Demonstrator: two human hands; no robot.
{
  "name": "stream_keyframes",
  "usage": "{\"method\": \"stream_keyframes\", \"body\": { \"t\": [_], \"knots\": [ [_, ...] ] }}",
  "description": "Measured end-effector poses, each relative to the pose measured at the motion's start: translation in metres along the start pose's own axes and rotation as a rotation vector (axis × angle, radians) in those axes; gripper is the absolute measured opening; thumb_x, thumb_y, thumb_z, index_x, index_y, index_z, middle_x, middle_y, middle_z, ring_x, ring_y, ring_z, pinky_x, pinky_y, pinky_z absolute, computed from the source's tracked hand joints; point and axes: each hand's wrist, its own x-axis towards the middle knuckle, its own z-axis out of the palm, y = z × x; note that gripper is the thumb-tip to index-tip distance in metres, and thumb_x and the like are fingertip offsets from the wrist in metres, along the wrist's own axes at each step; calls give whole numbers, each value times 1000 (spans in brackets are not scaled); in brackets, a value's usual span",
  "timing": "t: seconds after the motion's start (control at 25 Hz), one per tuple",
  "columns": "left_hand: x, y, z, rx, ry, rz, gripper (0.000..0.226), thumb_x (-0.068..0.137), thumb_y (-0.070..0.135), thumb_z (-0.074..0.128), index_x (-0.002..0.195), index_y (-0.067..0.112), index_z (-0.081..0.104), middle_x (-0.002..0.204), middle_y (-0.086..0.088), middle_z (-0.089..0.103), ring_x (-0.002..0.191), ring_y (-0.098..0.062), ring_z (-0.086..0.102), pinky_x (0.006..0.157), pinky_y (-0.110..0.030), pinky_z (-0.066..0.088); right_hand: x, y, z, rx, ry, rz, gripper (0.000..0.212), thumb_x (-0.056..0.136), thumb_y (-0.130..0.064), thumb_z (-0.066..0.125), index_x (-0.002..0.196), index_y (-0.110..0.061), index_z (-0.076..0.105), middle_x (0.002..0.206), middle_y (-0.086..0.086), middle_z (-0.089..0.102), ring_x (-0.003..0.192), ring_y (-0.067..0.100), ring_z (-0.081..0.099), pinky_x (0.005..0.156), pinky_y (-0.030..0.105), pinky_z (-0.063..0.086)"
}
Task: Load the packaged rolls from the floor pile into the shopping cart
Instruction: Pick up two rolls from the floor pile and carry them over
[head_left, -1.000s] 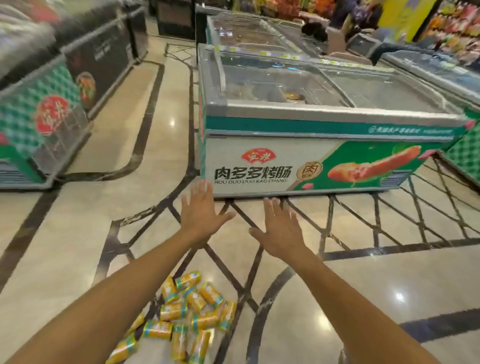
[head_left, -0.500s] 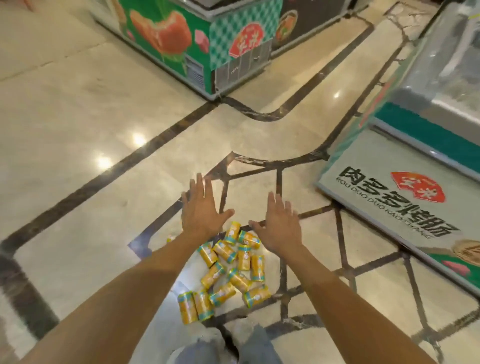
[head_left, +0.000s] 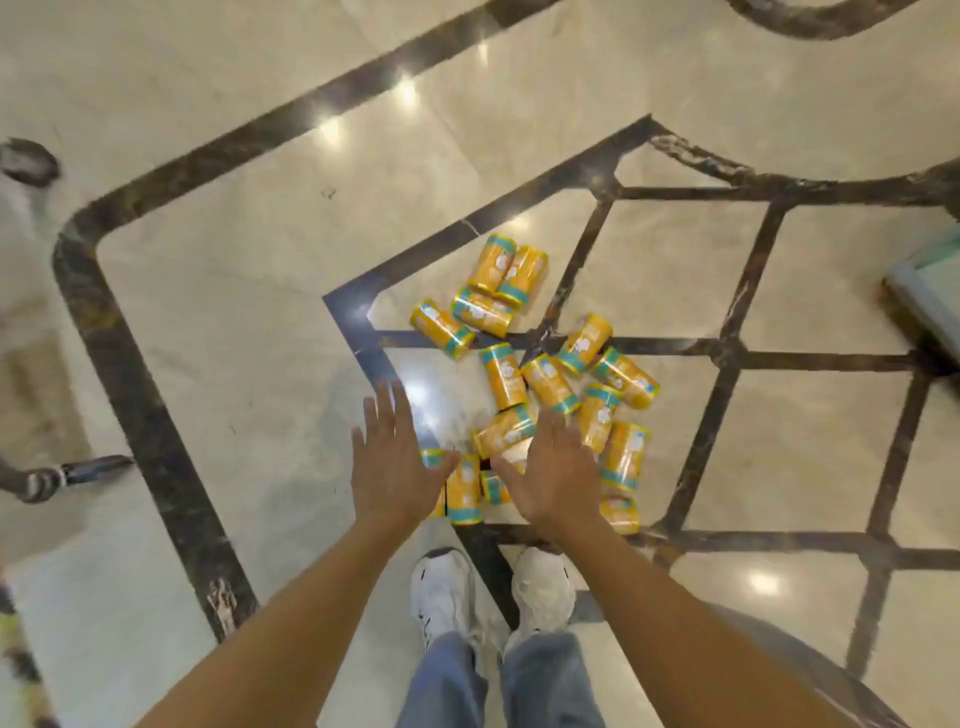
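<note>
Underfoot, just ahead of white shoes (head_left: 441, 587): packaged rolls (head_left: 535, 384), yellow-teal, loose pile on floor (head_left: 234, 312). Change: gaze dropped from freezers to pile; left hand (head_left: 389, 467) and right hand (head_left: 556, 478) now over pile's near edge. Both hands flat, fingers spread, holding nothing. Judgement: loading not begun. Floor glossy cream marble, dark inlay lines. Freezer corner (head_left: 930, 291) at right; cart not made out.

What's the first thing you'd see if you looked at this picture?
A messy pile of yellow packaged rolls lies on the shiny floor in the middle of the view. Over its near edge, the left hand and right hand are spread open, holding nothing. Below them stand two white sneakers.
</note>
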Motion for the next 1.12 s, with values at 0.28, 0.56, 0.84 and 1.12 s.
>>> {"method": "stream_keyframes", "body": {
  "t": [0.28,0.56,0.84,1.12],
  "knots": [
    [58,-105,194,-117,-100,-122,99,88,54,53,150,14,-12,159,-6,-11,147,-23,-5,117,-42,8,124,5,208,-63,-134,-12,88,91,-57,46,150,-4,9,157,13,17,145,32,10,116,45,16],
    [113,-145,313,-306,-92,-261,98,83,47,66,151,20,2,148,-8,39,129,-31,45,99,-43,40,195,18,317,-235,-1,-22,96,86,-64,48,146,1,13,148,19,32,143,36,17,116,49,6],
    [109,-141,300,-284,13,-280,71,79,44,69,135,19,34,114,-8,63,99,-32,62,76,-34,44,193,15,319,-20,123,-29,83,82,-46,67,140,-7,23,125,14,48,123,32,45,113,43,24],
    [81,-86,147,-344,121,-235,81,81,47,68,145,23,25,123,-6,60,108,-30,60,92,-39,46,135,-29,173,323,235,-141,79,77,-27,77,138,-12,29,124,15,40,106,37,53,77,38,45]
  ]
}}
